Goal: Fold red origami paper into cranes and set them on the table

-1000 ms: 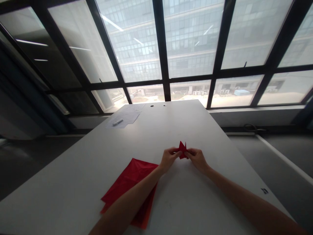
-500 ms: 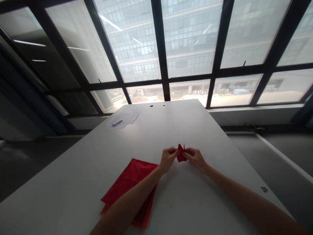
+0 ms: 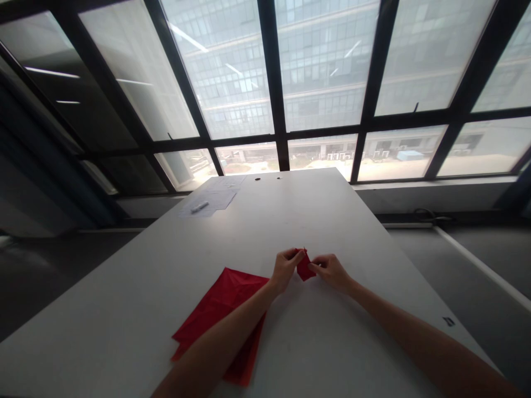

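Observation:
A small folded piece of red paper (image 3: 306,269) is held between my two hands, a little above the white table. My left hand (image 3: 285,266) pinches its upper left part between thumb and fingers. At its right edge, my right hand (image 3: 332,270) grips it with thumb and fingertips. Larger red sheets (image 3: 226,301) lie on the table to the left, partly covered by my left forearm. The finer folds of the small piece are too small to make out.
The white table (image 3: 315,215) stretches away to tall windows with dark frames (image 3: 274,66). Printed papers (image 3: 215,199) with a white marker-like tube (image 3: 199,207) on them lie at its far left. A small dark mark (image 3: 448,321) is near the right edge.
The red paper has turned and tipped slightly downward; its two upright points no longer stand apart. My right hand has shifted its hold a little lower along the right edge.

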`<move>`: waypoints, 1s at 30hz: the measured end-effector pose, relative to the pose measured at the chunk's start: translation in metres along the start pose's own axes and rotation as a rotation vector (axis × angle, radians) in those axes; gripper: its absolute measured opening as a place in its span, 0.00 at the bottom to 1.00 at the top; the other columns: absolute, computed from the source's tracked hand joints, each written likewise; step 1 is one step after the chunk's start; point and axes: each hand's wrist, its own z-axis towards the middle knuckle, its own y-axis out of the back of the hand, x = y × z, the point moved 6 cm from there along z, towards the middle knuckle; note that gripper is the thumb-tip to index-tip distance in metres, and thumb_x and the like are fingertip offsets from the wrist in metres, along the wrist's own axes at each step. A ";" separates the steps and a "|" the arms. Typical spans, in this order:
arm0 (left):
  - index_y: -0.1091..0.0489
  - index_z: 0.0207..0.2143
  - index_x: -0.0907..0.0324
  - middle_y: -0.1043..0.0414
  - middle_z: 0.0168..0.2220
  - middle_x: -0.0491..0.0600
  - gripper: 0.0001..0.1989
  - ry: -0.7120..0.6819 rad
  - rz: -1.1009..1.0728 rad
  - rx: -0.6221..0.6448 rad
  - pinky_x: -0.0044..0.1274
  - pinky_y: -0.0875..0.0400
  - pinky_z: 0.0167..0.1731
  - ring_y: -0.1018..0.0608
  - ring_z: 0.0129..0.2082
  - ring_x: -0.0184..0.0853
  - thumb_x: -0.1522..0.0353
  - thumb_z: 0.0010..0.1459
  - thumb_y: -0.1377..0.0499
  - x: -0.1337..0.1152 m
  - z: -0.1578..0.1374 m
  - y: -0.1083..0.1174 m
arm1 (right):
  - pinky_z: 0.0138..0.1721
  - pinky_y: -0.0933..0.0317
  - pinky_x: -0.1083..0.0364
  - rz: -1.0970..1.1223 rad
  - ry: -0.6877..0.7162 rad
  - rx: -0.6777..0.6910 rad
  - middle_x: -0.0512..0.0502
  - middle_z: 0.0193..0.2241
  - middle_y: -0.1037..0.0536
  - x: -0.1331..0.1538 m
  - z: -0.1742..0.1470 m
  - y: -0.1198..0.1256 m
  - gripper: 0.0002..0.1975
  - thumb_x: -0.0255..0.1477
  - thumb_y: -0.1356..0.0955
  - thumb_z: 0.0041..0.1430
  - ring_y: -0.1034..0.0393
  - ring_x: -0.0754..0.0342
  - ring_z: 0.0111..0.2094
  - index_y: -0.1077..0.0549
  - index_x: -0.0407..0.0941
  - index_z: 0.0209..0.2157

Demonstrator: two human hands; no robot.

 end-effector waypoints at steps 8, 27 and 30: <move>0.22 0.42 0.64 0.23 0.34 0.53 0.22 0.048 -0.089 -0.019 0.23 0.31 0.32 0.25 0.31 0.33 0.56 0.52 0.33 0.005 0.002 0.002 | 0.26 0.42 0.57 -0.012 0.020 -0.021 0.47 0.24 0.20 -0.002 0.001 0.004 0.13 0.37 0.30 0.54 0.31 0.53 0.25 0.19 0.42 0.27; 0.30 0.53 0.56 0.26 0.47 0.54 0.27 -0.057 0.070 -0.031 0.27 0.27 0.38 0.24 0.43 0.38 0.65 0.49 0.31 0.001 0.004 0.004 | 0.25 0.44 0.58 0.110 -0.029 -0.099 0.47 0.23 0.23 0.000 0.002 0.012 0.12 0.36 0.28 0.52 0.34 0.57 0.23 0.22 0.41 0.28; 0.30 0.53 0.52 0.30 0.50 0.52 0.26 -0.264 0.288 -0.099 0.27 0.28 0.41 0.26 0.46 0.37 0.69 0.51 0.33 -0.012 0.003 0.008 | 0.26 0.43 0.58 0.113 -0.043 -0.080 0.47 0.23 0.22 0.001 0.001 0.010 0.12 0.36 0.28 0.51 0.33 0.56 0.24 0.21 0.41 0.29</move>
